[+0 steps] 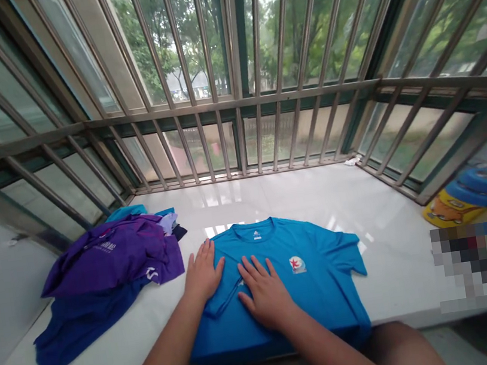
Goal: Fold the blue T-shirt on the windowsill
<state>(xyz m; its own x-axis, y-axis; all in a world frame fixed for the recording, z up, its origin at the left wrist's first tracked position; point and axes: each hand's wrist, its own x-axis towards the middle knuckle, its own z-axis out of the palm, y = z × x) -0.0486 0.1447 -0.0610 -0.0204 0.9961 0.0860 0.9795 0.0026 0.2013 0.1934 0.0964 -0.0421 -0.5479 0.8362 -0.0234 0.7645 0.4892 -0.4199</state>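
Left hand (203,272) and right hand (267,294) lie flat, unclenched, on the smooth shirt (329,279); rumpled clothes (122,254) left of both.

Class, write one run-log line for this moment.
left hand: palm down, edge of blue T-shirt | right hand: palm down, its front | clothes pile: left, white ledge

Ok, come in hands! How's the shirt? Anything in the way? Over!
Right hand flat on bright blue short-sleeved T-shirt, left hand at its edge. One sleeve folded in. Purple and dark-blue clothes pile beside it, not touching.
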